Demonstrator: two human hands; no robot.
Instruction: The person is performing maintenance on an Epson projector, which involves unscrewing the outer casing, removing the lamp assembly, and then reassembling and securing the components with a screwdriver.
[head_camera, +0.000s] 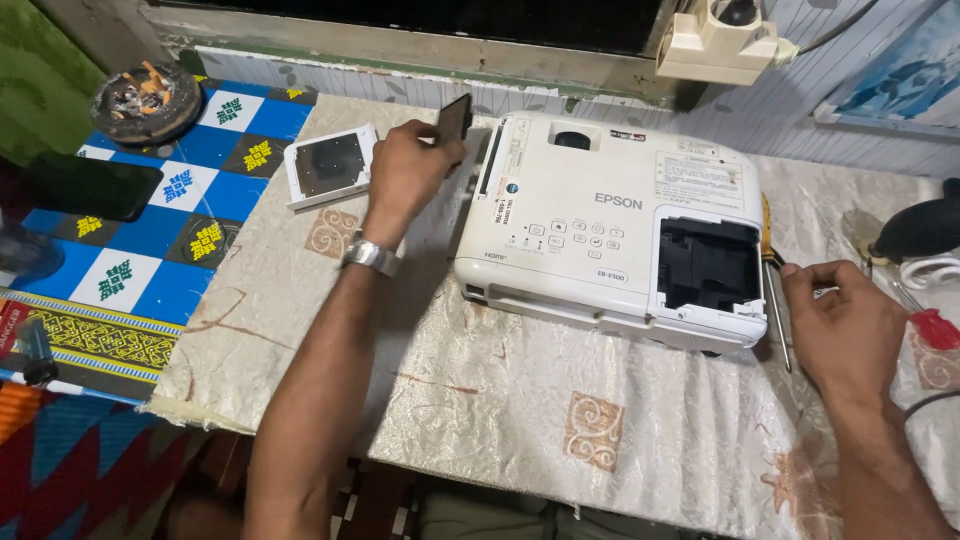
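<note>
Counter (520, 430) before me, covered in a cream patterned cloth with tan swirl motifs. Lying on it: one white projector (600, 225), its top hatch open at the right; one small white square cover panel (330, 165) beyond its left end; one long screwdriver (775, 300) along its right side, under my right hand (850, 320); one red-handled tool (935, 325) at the far right edge.

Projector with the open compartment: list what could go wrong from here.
The projector has an uncovered bay; dust or the screwdriver under the right hand might slip inside. The removed cover sits near the table's edge and could get knocked off. The left hand holds a dark flat piece loosely.
</note>
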